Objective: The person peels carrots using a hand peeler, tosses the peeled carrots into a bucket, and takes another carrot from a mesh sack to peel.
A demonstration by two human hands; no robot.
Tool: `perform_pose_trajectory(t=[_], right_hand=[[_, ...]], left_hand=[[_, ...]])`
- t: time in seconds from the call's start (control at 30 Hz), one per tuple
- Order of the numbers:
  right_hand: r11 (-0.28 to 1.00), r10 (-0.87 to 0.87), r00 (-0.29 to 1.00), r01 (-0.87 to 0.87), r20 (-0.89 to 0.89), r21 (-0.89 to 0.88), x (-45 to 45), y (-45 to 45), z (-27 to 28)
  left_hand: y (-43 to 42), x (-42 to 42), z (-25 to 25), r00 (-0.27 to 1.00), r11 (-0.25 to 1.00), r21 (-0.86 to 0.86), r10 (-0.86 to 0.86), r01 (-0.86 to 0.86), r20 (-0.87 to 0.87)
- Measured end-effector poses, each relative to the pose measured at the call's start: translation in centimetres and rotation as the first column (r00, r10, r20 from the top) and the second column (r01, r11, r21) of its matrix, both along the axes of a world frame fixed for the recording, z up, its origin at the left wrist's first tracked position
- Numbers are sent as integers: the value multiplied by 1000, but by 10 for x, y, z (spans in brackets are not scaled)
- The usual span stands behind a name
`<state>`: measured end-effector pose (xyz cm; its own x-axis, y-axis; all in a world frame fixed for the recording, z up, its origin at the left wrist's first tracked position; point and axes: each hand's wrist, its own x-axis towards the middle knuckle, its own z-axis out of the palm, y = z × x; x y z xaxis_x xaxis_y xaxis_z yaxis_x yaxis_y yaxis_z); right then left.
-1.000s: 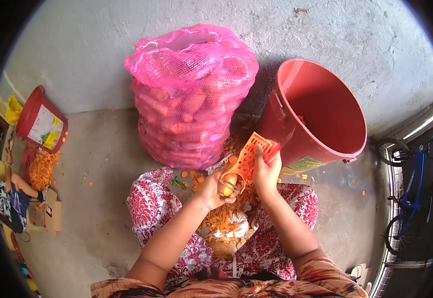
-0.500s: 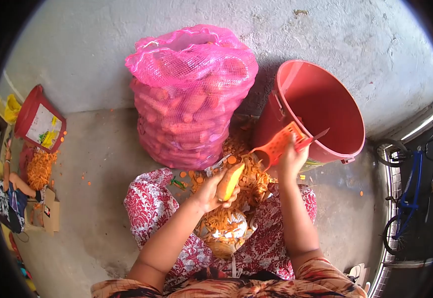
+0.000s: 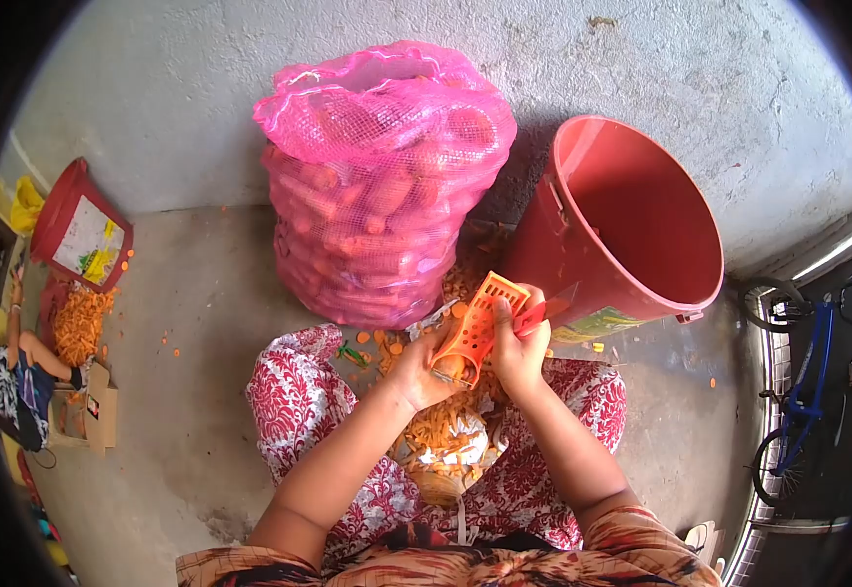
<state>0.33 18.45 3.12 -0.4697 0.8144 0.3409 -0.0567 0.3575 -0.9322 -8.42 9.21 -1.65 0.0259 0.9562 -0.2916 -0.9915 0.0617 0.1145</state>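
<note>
My left hand (image 3: 424, 374) is closed around a carrot (image 3: 453, 366), mostly hidden behind the tool and fingers. My right hand (image 3: 521, 344) grips an orange plastic peeler (image 3: 485, 318) with a perforated body, its wide end lying over the carrot. A knife with a red handle (image 3: 532, 315) is also tucked in the right hand, blade pointing toward the bucket. Beneath both hands, a heap of carrot peelings (image 3: 436, 430) lies between my legs.
A pink mesh sack (image 3: 377, 196) full of carrots stands against the wall. Right of it, a tall red bucket (image 3: 582, 215) leans slightly. Another person (image 3: 25, 362) sits at far left beside a red bucket (image 3: 79, 230) and peelings (image 3: 79, 323). A blue bicycle (image 3: 807, 382) stands right.
My right hand has come down and left, bringing the peeler from beside the bucket onto the carrot. The carrot, plainly visible before, is now mostly covered.
</note>
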Motion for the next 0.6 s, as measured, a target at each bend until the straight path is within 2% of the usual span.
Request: perform_pose_trajectory(t=[0.07,0.17,0.2,0.3,0.37,0.4,0.47,0.5,0.53,0.57,0.6], right_hand=[[1000,-32,999,32,14,1,-2,3,-5],[996,-61,997,63,37,-56,-4,3,-3],[994,-68,997,71,45,-85,-3,3,-1],[942,-230,973,225,-7,248,-1,30,-19],[875,-448,894,439,-3,202,13,82,-17],[865,-502,863,502,-52,-18,18,95,-3],[852,-513,847,483,-136,-203,20,98,6],[888,-456,872,432,-179,-158,20,94,1],[919,-394,893,378,-218,-112,19,86,-3],[958,-286,934,279,-215,-62,17,71,-8],[974,-220,962,206,-161,-97,13,53,-4]], left_hand=[[0,0,4,998,999,2,-38,38,-45],[1,3,15,997,992,-123,-34,24,-76],[1,2,7,994,995,-75,-70,63,-87],[-5,-1,-12,974,986,31,-158,165,-162],[-11,3,5,949,975,56,-193,213,-250],[-12,8,14,937,968,-156,-230,194,-263],[-12,1,4,943,971,-8,-234,239,-236],[-12,-1,1,948,966,70,-230,250,-219],[-8,-1,4,960,976,-46,-217,213,-175],[-6,-1,3,967,982,-39,-189,186,-169],[-5,-2,2,973,986,-34,-164,160,-162]])
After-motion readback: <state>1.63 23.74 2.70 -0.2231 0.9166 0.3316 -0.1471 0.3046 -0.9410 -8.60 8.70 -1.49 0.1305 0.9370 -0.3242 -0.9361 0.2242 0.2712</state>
